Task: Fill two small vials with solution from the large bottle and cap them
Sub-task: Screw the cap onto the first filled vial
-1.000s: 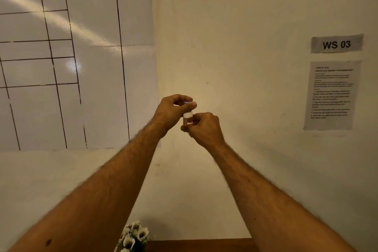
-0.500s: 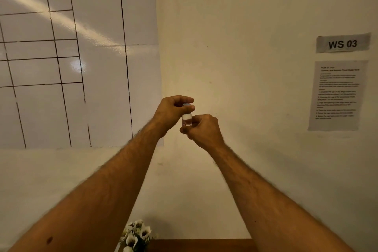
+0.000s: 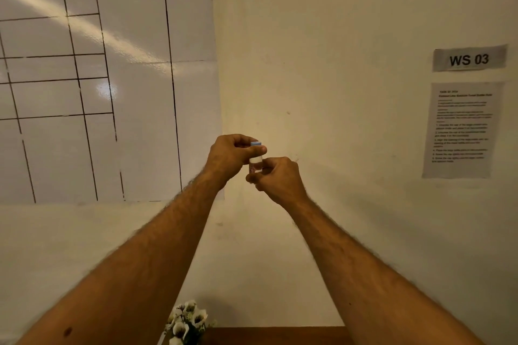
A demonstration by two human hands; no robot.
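Left hand (image 3: 229, 155) pinches pale-blue round cap (image 3: 255, 144) | right hand (image 3: 276, 176) grips small clear glass vial (image 3: 255, 164) | light, slick, fragile: hold body low

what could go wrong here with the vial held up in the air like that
1. The small vial is pinched only by fingertips of the right hand, well above the wooden surface; a slip while twisting would likely drop it.
2. The left hand grips the pale blue cap at an awkward height, so it may go on crooked and leak.
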